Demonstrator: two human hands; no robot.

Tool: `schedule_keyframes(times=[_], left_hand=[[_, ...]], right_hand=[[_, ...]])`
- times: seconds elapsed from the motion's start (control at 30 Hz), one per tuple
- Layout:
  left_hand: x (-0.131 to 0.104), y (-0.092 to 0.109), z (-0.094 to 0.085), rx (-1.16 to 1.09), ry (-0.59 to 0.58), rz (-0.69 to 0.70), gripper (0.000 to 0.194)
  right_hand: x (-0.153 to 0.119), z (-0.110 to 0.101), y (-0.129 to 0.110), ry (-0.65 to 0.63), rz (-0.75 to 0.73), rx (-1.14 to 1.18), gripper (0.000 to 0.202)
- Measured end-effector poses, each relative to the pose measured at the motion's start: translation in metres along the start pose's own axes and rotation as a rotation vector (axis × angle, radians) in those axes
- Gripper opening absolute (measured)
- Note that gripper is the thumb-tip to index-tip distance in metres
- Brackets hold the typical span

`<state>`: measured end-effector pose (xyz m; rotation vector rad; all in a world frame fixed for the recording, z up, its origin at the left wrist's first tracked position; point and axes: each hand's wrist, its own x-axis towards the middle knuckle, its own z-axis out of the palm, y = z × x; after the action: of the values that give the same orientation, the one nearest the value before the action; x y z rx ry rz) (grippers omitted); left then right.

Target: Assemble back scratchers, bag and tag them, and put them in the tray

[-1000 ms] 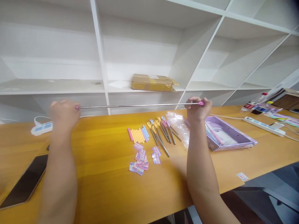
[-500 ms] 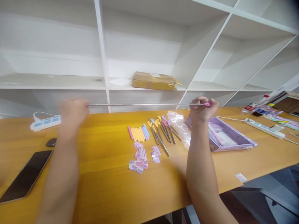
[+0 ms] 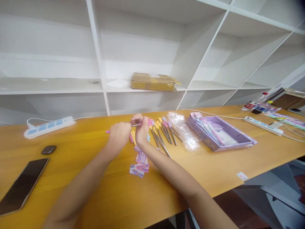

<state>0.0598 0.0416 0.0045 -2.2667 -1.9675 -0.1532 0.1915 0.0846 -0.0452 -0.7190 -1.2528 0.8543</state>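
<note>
A telescopic back scratcher (image 3: pixel 151 122) with a pink claw head is held sideways above the table, its metal rod short between my hands. My left hand (image 3: pixel 119 135) is closed round the handle part, and a pink tip sticks out on its left. Close beside it, my right hand (image 3: pixel 141 131) grips the rod near the claw. Several more back scratchers (image 3: pixel 164 132) with yellow, blue, pink and purple claws lie just right of my hands. Partly hidden behind my hands are coloured sticks (image 3: pixel 133 137). Small printed purple cards (image 3: pixel 142 159) lie below.
Right of the scratchers are a clear plastic bag (image 3: pixel 184 130) and a purple box (image 3: pixel 234 128) with packets inside. A phone (image 3: pixel 23 184), a small dark case (image 3: pixel 49 149) and a power strip (image 3: pixel 51 126) occupy the left. White shelving holds a cardboard parcel (image 3: pixel 153 82).
My hands have come together from far apart and lowered toward the table. The back scratcher, stretched long before, is now pushed in short. The view has shifted slightly.
</note>
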Motion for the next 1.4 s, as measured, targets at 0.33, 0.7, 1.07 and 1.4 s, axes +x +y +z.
schedule_keyframes(times=[0.33, 0.7, 1.07, 1.4], left_hand=[[0.037, -0.03, 0.058, -0.013, -0.052, 0.01, 0.037], [0.061, -0.095, 0.123, -0.042, -0.135, -0.133, 0.034], [0.064, -0.077, 0.144, -0.089, -0.124, -0.018, 0.03], [0.066, -0.077, 0.142, -0.108, -0.141, -0.057, 0.034]], right_hand=[[0.003, -0.008, 0.058, -0.363, 0.219, -0.263, 0.081], [0.062, -0.14, 0.06, -0.265, 0.114, -0.951, 0.021], [0.031, -0.291, 0.075, 0.611, 0.523, -1.445, 0.045], [0.048, -0.307, 0.065, 0.698, 0.487, -1.495, 0.037]])
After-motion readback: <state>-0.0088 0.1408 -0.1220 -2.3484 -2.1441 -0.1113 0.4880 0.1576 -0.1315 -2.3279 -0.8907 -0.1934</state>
